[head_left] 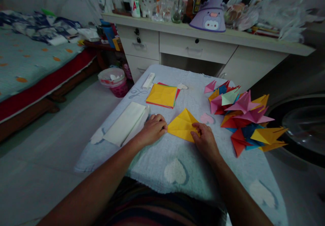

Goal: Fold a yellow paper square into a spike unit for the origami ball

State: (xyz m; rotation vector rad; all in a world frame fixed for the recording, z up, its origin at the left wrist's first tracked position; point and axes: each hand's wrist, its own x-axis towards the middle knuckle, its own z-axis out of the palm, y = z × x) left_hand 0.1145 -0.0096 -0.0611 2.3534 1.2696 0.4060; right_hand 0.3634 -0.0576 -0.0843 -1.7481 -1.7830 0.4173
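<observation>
A partly folded sheet of yellow origami paper (183,124) lies on the cloth-covered table, its top corner pointing away from me and creases across its face. My left hand (154,128) is closed, with its fingertips pinching the paper's left corner. At the right edge, my right hand (205,138) has its thumb and bent fingers on the paper. Beyond them sits a stack of square coloured paper (162,95) with a yellow sheet on top. To the right is a heap of folded paper cranes (245,106) in pink, red, blue and yellow.
A folded white cloth or paper packet (127,122) lies left of my left hand. Near the table's far left edge is a small white strip-shaped object (148,81). A pink bin (117,87) stands on the floor. A cluttered white desk (172,28) borders the far side.
</observation>
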